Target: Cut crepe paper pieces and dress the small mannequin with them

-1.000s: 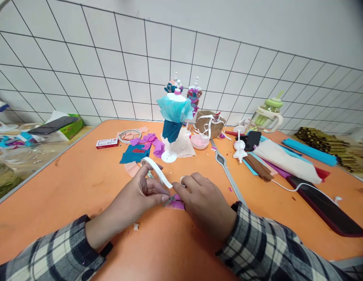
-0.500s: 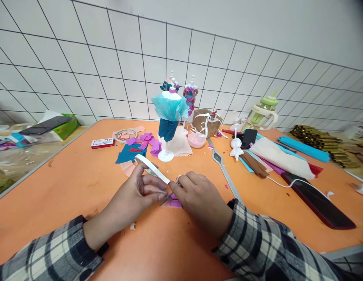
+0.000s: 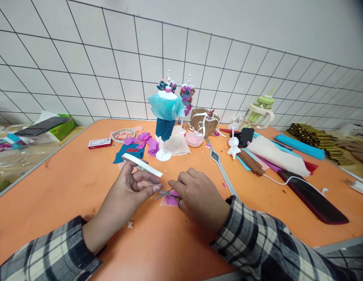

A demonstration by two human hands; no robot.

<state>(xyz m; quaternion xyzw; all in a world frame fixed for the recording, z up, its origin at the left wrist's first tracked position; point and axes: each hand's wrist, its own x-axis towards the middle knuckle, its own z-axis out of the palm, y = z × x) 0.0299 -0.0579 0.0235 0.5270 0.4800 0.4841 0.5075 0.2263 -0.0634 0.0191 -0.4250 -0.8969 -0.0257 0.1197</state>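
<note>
My left hand (image 3: 123, 199) is closed on a roll of white tape (image 3: 140, 164), with a short end of it sticking out to the right. My right hand (image 3: 200, 197) grips small scissors (image 3: 163, 194), their blades apart and pointing left, close to my left fingertips. Below the scissors lie purple and pale pink paper pieces (image 3: 171, 200) on the orange table (image 3: 158, 242). Behind my hands stands a small white dress form (image 3: 164, 155), wearing a light-blue ruffle (image 3: 166, 105) over a dark teal wrap (image 3: 164, 128).
Purple paper scraps (image 3: 143, 137), a tape ring (image 3: 123, 135) and a red-white box (image 3: 100, 143) lie at the left. Toward the back are a pink bowl (image 3: 194, 139) and brown container (image 3: 207, 123). Paper rolls, a dark phone-like slab (image 3: 312, 200) and a jug (image 3: 259, 113) occupy the right.
The tape roll has moved left and its end has come away from my right fingers. The scissors' blades now show more clearly. The view has shifted slightly.
</note>
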